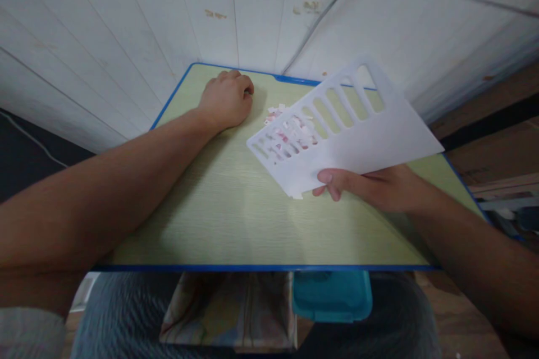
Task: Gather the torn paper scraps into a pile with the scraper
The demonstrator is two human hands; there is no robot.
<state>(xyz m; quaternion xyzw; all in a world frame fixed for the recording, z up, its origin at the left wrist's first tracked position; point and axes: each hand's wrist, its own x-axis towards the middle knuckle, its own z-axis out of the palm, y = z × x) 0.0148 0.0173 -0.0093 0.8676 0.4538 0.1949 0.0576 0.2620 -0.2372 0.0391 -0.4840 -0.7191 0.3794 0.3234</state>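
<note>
My right hand (370,185) grips a thin white slotted sheet (374,140) by its near edge, thumb on top and fingers underneath. Oblong slots of differing size run along the sheet's far side. It is tilted above the table, partly covering a pile of small white and pink scraps (275,111); some scraps show through the slots. My left hand (229,98) rests on the table's far left part, left of the scraps, with its fingers curled closed. Whatever the left fingers may hold is hidden.
The light green table (227,224) has a blue rim and stands against a white panelled wall (256,11). A grey cable (320,17) runs down that wall. Below the near edge are a turquoise container (332,294) and a patterned cloth-like item (227,308). Cardboard boxes (497,151) stand at right.
</note>
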